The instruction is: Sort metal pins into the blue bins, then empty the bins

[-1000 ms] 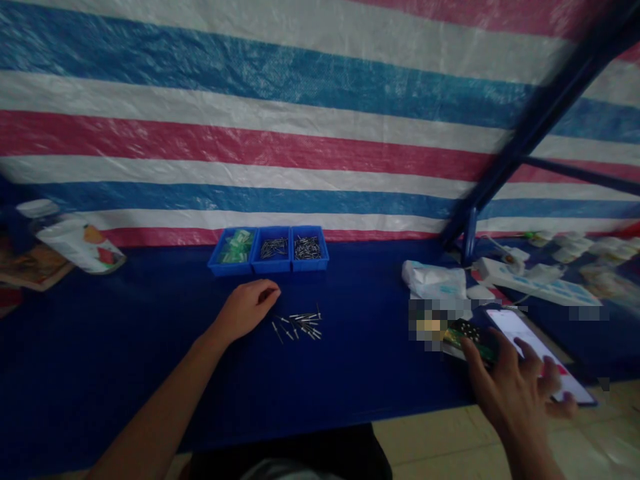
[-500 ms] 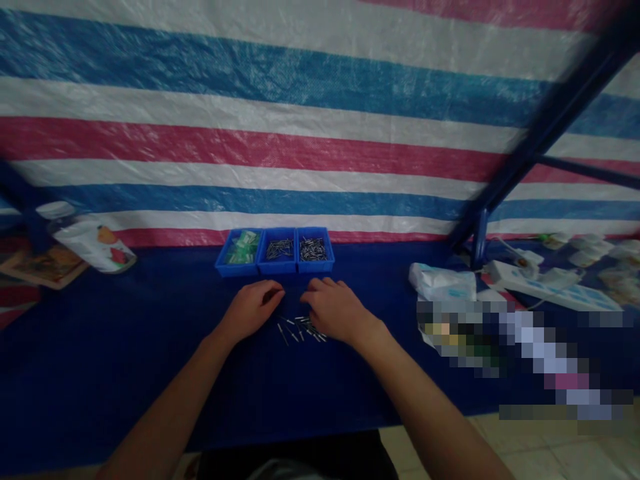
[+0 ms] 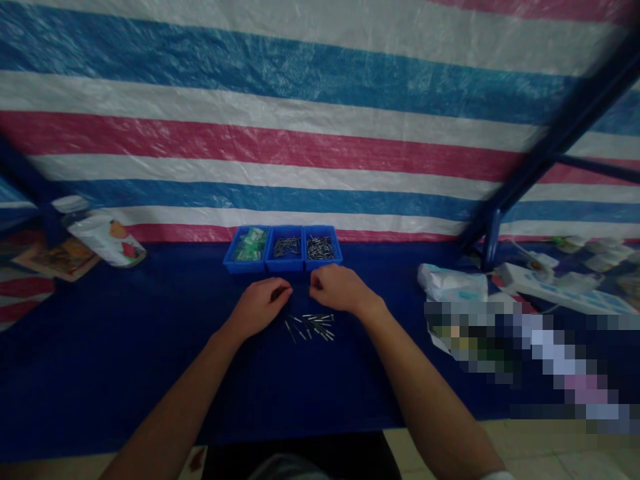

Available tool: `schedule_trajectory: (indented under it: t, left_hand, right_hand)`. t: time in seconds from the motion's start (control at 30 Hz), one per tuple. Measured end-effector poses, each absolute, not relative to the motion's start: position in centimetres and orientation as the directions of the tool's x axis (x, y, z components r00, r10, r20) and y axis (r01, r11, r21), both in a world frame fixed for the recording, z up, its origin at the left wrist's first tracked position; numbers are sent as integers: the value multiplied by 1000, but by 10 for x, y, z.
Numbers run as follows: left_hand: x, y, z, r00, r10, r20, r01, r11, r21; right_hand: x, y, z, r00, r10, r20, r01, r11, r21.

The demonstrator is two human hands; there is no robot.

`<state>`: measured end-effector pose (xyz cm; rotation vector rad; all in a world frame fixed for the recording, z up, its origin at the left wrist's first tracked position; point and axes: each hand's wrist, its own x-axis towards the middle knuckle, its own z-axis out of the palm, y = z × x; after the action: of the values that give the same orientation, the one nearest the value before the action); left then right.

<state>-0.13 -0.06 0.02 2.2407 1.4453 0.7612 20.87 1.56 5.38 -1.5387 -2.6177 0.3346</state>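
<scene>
metal pins [image 3: 319, 327] lie in a loose, fanned-out pile on the blue table [image 3: 310, 387], on the near side of three joined blue bins [image 3: 285, 266]. the left hand [image 3: 261, 303] sits just beside the pile, fingers curled inward; whether they grip anything, i cannot tell. the right hand [image 3: 340, 288] is near the right-hand bin, fingers bent toward the palm, and i cannot tell if something is pinched there. green packets [image 3: 251, 245] fill the left-hand bin; small metal pieces [image 3: 287, 247] fill the other two.
</scene>
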Motion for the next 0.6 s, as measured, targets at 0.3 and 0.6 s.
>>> schedule_trajectory:
  t: [0.3, 0.6]
  left_hand:
    - [-1, -1, 0, 326, 914, 241, 726, -405, 556]
    - [-1, 0, -1, 330, 909, 255, 721, -417, 553]
  right_hand:
    - [225, 2, 55, -363, 891, -274, 921, 299, -248]
    - [220, 1, 52, -445, 861, -245, 885, 380, -270]
